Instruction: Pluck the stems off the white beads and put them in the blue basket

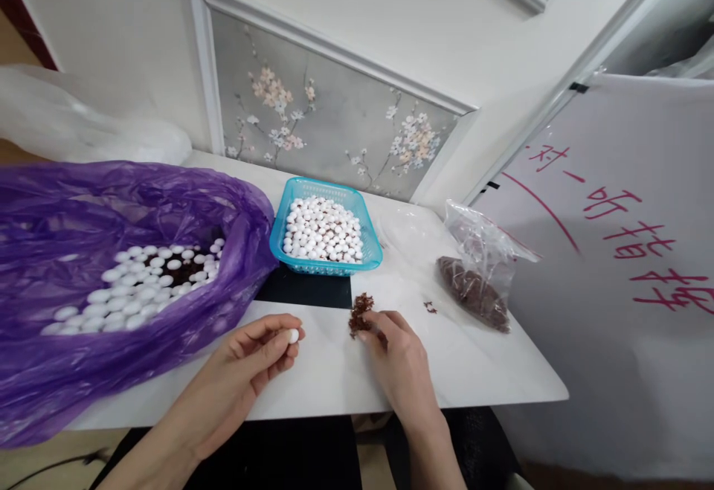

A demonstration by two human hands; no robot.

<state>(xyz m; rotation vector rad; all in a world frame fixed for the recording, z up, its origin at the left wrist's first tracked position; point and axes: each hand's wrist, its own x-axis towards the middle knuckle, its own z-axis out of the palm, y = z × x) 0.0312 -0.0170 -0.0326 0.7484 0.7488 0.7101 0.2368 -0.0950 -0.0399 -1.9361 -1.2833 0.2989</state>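
White, a small smooth ball [293, 336] sits pinched between the fingertips of my left hand [259, 356], presumably to keep its side exposed; my right hand [406, 356] touches loose brown shreds [361, 308] at its fingertips, grip unclear.

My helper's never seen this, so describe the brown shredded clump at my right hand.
On the white table, find the turquoise rectangular plastic basket of white balls. Below and slightly right of it, the brown shredded clump touches the fingers of the right hand. It's bigger than the loose brown scraps farther right.
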